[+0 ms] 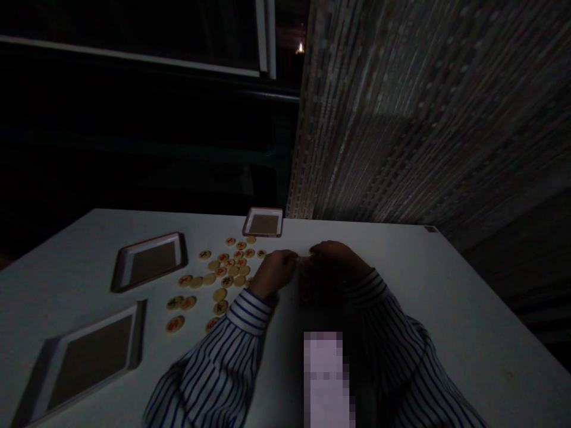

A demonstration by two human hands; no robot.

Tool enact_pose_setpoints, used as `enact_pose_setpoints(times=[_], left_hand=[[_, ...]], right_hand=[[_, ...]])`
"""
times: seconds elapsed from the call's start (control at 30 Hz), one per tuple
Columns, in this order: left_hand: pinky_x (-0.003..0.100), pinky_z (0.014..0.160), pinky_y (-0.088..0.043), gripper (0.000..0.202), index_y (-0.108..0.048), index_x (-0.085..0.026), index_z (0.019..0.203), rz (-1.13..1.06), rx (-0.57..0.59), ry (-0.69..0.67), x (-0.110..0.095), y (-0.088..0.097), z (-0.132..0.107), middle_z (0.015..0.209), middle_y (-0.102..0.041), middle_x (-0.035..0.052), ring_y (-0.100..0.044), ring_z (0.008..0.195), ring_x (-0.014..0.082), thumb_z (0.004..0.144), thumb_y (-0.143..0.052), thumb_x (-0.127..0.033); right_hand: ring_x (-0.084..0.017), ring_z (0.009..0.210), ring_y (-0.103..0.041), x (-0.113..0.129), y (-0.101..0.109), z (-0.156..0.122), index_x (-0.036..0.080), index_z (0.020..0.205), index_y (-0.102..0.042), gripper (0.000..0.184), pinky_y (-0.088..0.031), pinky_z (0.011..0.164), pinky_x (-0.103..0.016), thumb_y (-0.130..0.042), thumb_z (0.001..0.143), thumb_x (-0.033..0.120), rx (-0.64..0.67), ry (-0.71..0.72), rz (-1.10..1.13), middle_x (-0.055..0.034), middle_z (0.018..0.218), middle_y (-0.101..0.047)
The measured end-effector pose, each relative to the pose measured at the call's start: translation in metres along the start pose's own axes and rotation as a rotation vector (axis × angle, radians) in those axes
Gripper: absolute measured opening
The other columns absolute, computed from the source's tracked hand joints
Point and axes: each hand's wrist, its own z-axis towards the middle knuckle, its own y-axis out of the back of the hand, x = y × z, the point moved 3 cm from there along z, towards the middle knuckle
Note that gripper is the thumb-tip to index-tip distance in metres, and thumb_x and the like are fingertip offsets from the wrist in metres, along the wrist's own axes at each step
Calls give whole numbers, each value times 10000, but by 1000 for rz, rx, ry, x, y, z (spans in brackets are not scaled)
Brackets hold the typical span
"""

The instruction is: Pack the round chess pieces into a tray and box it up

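Left hand (277,272): fingers bent — grasp unclear
Right hand (336,260): fingers curled — grasp unclear
Xiangqi pieces (229,263): beside left fingers

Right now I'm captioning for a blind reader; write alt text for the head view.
A person's left hand and right hand, in blue-striped white sleeves, are close together over a white table; what lies between is too dark to identify. Round pale discs, some marked red or black, lie to the left, near three shallow rectangular brown-floored trays.
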Motion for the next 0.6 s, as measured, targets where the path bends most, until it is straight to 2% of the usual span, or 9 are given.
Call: enact_pose_setpoints(times=[0.13, 0.27, 0.43, 0.6], left_hand=[[271, 795, -442, 306, -656, -148, 943, -4, -9, -8, -6, 3, -3, 944, -683, 80, -608, 889, 189, 790, -414, -255], [280, 793, -440, 305, -649, -154, 945, 34, -12, -27, -12, 6, -13, 943, -679, 83, -607, 890, 194, 804, -401, -260], [281, 835, -434, 313, -607, -151, 1015, 44, -86, -9, -18, 4, -40, 1008, -650, 93, -588, 942, 187, 817, -390, -260], [323, 873, -433, 356, -550, -121, 1099, -39, -145, 31, -16, -16, -71, 1074, -618, 114, -561, 1008, 194, 833, -374, -281]], right_hand=[[-176, 942, -559, -2, 10, -14, 146, 1108, -558, 333, -395, 809, -275, -387, 876, 313, -128, -29, 53, -90, 1028, -626], [-162, 910, -558, -6, 9, -39, 130, 1113, -546, 322, -407, 800, -269, -412, 866, 286, -228, -6, 93, -90, 1004, -626], [-165, 890, -559, -10, -1, -72, 129, 1085, -551, 295, -434, 798, -289, -427, 858, 273, -313, -25, 173, -92, 992, -625], [-184, 896, -573, -12, -26, -101, 164, 1109, -533, 309, -469, 783, -332, -473, 830, 282, -418, -80, 283, -95, 1010, -624]])
